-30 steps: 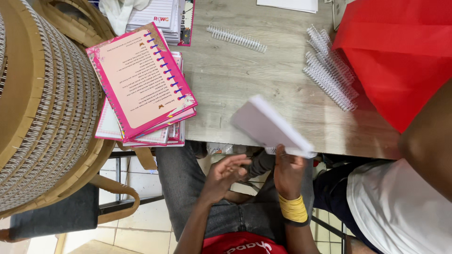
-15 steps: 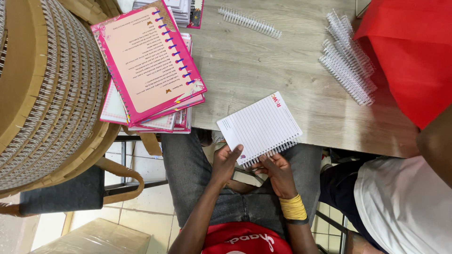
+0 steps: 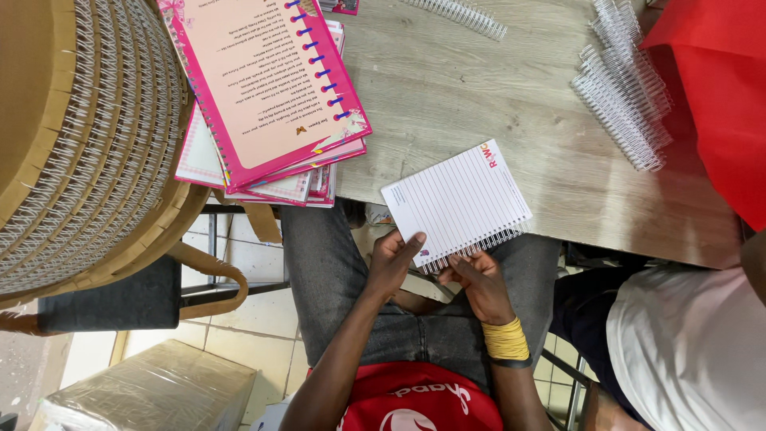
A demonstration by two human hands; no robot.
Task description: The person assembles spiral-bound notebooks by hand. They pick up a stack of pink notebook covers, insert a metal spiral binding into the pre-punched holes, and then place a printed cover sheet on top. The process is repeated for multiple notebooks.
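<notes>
left hand (image 3: 392,259) bent up over the lap, fingers clamped on the near corner of the white lined notepad (image 3: 456,203) | right hand (image 3: 477,275) pinches its wire spine | notepad tilted, at the near worktop (image 3: 495,88) edge | beyond: pink booklets (image 3: 275,88), loose wire coils (image 3: 622,104)

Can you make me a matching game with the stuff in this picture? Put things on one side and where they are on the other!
Things:
1. lined notepad
2. pink booklets
3. loose wire coils
4. yellow bands

Places:
A. on the right wrist
B. stacked at the table's left edge
C. held by both hands
D. beside the red sheet

Pairs: 1-C, 2-B, 3-D, 4-A
</notes>
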